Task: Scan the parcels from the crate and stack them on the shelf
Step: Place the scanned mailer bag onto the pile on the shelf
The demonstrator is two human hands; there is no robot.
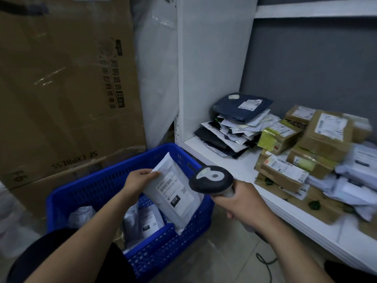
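Scanner (211, 178) handle mostly hidden in right hand (244, 205); rightmost parcels (359, 180) blurred, probably mailers.

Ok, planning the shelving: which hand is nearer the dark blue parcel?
Right. The right hand, gripping the scanner, is below the dark blue parcel; the left hand holds a white parcel farther left, over the crate.

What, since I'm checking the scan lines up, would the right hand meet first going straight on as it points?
Probably the white parcel the left hand holds above the blue crate; the scanner in the right hand would touch it first, though depth is unclear.
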